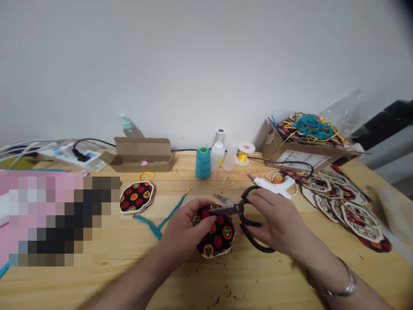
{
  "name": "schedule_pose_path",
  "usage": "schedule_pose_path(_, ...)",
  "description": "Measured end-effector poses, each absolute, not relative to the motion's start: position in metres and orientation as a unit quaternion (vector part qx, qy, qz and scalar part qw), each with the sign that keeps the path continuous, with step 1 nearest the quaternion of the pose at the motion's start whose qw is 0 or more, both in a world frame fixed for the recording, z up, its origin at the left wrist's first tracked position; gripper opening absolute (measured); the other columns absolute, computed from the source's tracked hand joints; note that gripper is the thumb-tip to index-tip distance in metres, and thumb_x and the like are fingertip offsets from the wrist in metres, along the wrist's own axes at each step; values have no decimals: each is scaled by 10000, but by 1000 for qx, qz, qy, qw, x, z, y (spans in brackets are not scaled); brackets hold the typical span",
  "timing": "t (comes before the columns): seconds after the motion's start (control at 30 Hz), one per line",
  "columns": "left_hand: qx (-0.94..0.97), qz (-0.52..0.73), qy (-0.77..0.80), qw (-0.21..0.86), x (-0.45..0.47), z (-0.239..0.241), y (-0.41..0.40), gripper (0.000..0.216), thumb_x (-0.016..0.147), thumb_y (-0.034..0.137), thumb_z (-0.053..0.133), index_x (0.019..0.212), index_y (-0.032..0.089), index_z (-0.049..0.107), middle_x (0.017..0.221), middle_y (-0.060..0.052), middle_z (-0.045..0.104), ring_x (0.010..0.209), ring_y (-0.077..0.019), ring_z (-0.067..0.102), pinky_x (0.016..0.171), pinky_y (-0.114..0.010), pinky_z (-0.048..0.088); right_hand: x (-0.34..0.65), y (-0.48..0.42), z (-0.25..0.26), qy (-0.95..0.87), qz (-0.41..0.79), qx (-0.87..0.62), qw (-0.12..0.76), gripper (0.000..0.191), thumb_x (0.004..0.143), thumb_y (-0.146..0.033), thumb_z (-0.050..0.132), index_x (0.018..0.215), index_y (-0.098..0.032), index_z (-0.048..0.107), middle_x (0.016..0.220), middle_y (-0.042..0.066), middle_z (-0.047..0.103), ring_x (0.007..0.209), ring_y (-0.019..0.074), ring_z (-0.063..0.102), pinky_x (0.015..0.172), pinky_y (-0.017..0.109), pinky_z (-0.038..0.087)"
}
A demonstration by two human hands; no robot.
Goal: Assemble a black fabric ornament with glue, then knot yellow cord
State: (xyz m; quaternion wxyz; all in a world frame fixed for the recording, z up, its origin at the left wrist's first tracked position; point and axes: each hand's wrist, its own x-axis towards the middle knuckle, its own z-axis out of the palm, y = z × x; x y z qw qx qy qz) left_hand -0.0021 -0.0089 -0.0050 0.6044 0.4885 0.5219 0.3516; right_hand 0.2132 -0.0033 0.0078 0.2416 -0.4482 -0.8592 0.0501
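My left hand (189,226) grips a black patterned fabric piece (218,241) with red, orange and green motifs, its thumb lying across the front. Scissors (238,209) with black handles are in my right hand (274,215); their blades are parted, with the lower blade over the upper part of the fabric. Whether the blades touch it I cannot tell. To the left lies a similar patterned piece (137,197) with a pale rim, a yellow loop above it and a teal tassel (158,230) below.
A teal thread cone (203,163), a white bottle (218,157) and a yellow thread spool (243,156) stand near the wall. A white glue gun (274,185) lies right of them. A full cardboard box (303,155) and several cut-out pieces (358,217) occupy the right; an open narrow box (142,161) sits left.
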Motion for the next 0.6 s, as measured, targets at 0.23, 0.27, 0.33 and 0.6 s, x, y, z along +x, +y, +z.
schedule_pose_path(0.23,489,335,538,600,-4,-7,-8,247,710,254,609,952,204,598,875,-19,691,781,-176,628,716,-295,502,227,-3,0,-882,-30,-427,200,276,710,-363,639,874,-147,590,811,72,644,694,190,598,554,273,424)
schedule_pose_path(0.27,490,330,541,598,-5,-8,-9,251,711,258,609,955,202,596,875,-22,690,772,-175,627,712,-298,503,227,-2,0,-885,-35,-421,197,266,716,-364,633,863,-146,596,799,71,645,683,187,599,547,271,420)
schedule_pose_path(0.33,493,325,544,596,-6,-9,-9,252,712,264,608,956,201,594,861,-24,690,751,-172,626,700,-300,504,227,-1,-1,-889,-45,-411,195,256,723,-369,625,844,-145,605,775,67,646,663,182,598,537,270,410)
schedule_pose_path(0.6,477,327,549,603,-4,-9,-8,274,694,275,631,956,202,597,839,-18,696,728,-167,630,679,-289,510,230,3,-6,-888,-78,-415,181,262,735,-411,606,806,-159,619,682,39,625,642,172,574,549,275,385)
